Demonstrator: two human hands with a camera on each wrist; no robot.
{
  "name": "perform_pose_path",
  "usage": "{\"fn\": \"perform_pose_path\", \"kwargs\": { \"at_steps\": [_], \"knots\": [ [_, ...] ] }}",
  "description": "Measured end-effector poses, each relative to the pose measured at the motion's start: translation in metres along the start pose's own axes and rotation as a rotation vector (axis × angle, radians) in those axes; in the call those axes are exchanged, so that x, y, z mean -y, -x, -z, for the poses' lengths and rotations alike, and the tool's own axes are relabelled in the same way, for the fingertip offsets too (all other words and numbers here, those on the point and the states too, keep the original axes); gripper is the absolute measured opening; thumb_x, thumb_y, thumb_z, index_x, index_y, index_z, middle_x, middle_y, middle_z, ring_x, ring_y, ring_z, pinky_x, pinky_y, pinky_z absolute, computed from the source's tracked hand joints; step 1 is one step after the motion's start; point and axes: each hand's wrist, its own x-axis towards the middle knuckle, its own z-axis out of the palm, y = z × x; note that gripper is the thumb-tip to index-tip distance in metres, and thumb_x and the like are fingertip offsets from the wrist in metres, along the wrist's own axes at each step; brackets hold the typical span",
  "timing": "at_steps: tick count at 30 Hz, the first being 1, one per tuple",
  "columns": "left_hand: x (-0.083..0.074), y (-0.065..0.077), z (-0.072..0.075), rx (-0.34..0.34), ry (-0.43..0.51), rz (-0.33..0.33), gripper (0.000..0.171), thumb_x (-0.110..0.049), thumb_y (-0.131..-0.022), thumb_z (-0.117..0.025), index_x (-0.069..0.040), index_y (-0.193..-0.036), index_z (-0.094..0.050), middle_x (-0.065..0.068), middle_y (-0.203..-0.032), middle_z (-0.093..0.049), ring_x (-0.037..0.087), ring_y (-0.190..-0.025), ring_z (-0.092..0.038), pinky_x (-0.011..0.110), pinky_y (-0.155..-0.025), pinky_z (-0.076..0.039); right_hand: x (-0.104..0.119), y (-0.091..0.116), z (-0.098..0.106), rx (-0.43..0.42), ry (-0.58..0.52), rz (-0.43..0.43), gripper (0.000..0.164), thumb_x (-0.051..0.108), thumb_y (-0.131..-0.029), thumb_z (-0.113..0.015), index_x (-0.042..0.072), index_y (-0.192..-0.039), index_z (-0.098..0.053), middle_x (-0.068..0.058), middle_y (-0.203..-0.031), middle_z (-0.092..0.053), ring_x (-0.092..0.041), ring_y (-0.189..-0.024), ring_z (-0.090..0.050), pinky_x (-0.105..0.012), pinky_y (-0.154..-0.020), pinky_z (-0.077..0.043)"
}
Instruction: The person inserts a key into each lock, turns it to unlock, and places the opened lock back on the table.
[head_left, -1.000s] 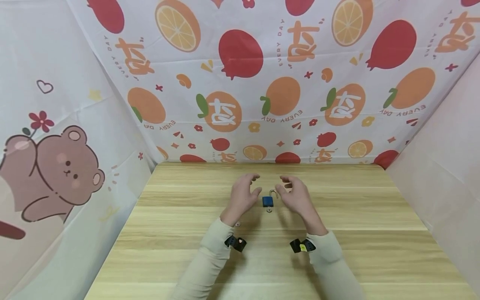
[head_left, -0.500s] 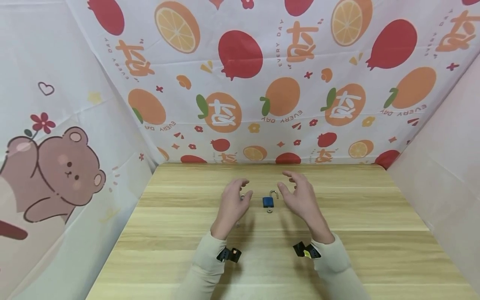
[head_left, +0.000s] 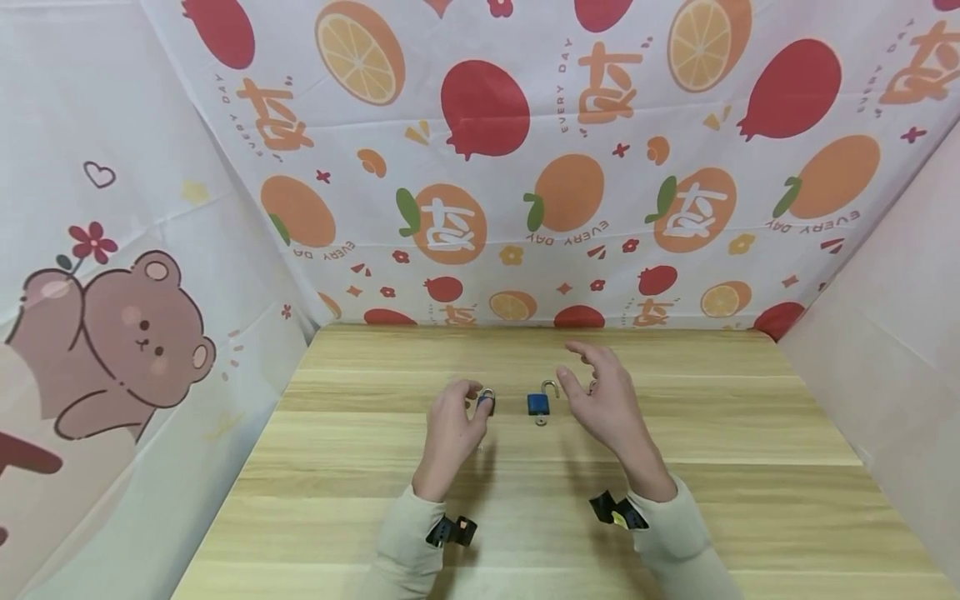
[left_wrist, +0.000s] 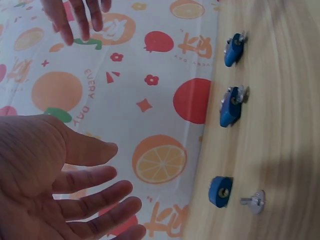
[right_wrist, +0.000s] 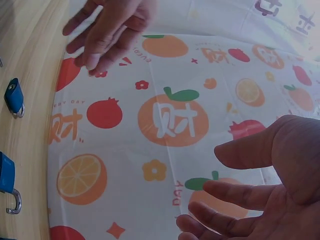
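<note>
My left hand (head_left: 452, 429) hovers over the table with relaxed, spread fingers and holds nothing. Partly behind its thumb in the head view is a blue padlock (head_left: 487, 405) with its shackle down. A loose key (left_wrist: 256, 201) lies beside this padlock in the left wrist view. In the middle stands another blue padlock (head_left: 538, 404), its shackle swung open and a key in its keyhole. The right hand (head_left: 606, 400) is held to the right of it, fingers apart and nothing in them. A third blue padlock (left_wrist: 234, 49), also with a key in it, is mostly hidden behind that hand in the head view.
The padlocks stand in a row on a wood-grain table (head_left: 675, 533). Behind it hangs a fruit-printed cloth (head_left: 510, 208), and a bear-printed cloth (head_left: 247, 250) hangs on the left. Black straps (head_left: 452, 531) circle both wrists.
My left hand has moved left and back toward the body, uncovering the left padlock. The right hand has drawn slightly right and nearer the body. The middle padlock stays in place.
</note>
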Motion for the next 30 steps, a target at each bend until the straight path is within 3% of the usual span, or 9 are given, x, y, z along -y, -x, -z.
{"fn": "perform_pose_path", "kwargs": {
  "at_steps": [12,19,21,25,30],
  "knots": [
    [0.022,0.007,-0.01,0.051,-0.08,0.172,0.022,-0.011,-0.086,-0.077,0.003,-0.102,-0.073,0.015,-0.089,-0.073,0.024,-0.077,-0.068,0.035,-0.061,-0.051,-0.004,0.005,-0.001,-0.018,0.01,0.041,0.041,0.019,-0.098,-0.067,0.005,-0.136,-0.061,-0.018,-0.141,-0.059,-0.036,-0.128,-0.056,-0.055,-0.097,-0.051],
    [0.033,0.011,-0.016,0.12,-0.129,0.292,0.018,-0.015,-0.085,-0.079,0.0,-0.088,-0.069,0.01,-0.078,-0.071,0.018,-0.061,-0.06,0.031,-0.051,-0.046,-0.008,0.007,-0.002,-0.003,0.007,0.011,0.041,0.02,-0.098,-0.066,0.005,-0.136,-0.061,-0.018,-0.143,-0.057,-0.037,-0.13,-0.055,-0.059,-0.102,-0.049],
    [0.035,0.012,-0.017,0.142,-0.159,0.329,0.021,-0.017,-0.084,-0.079,-0.004,-0.076,-0.066,0.006,-0.073,-0.067,0.016,-0.059,-0.055,0.03,-0.049,-0.042,-0.01,0.008,-0.003,0.006,0.007,0.0,0.042,0.02,-0.098,-0.066,0.005,-0.137,-0.06,-0.018,-0.144,-0.057,-0.038,-0.13,-0.054,-0.059,-0.103,-0.048],
    [0.036,0.013,-0.019,0.182,-0.214,0.367,0.045,-0.018,-0.083,-0.079,-0.013,-0.053,-0.047,-0.003,-0.055,-0.044,0.013,-0.05,-0.041,0.027,-0.042,-0.031,-0.011,0.009,-0.004,0.018,0.01,-0.014,0.042,0.021,-0.099,-0.065,0.006,-0.137,-0.06,-0.017,-0.144,-0.056,-0.038,-0.131,-0.053,-0.06,-0.103,-0.047],
    [0.034,0.013,-0.021,0.191,-0.266,0.381,0.06,-0.018,-0.082,-0.081,-0.018,-0.046,-0.033,-0.007,-0.049,-0.03,0.012,-0.047,-0.034,0.027,-0.04,-0.027,-0.013,0.009,-0.005,0.024,0.015,-0.018,0.042,0.022,-0.099,-0.065,0.006,-0.137,-0.06,-0.018,-0.144,-0.056,-0.038,-0.131,-0.053,-0.06,-0.102,-0.049]
  ]
}}
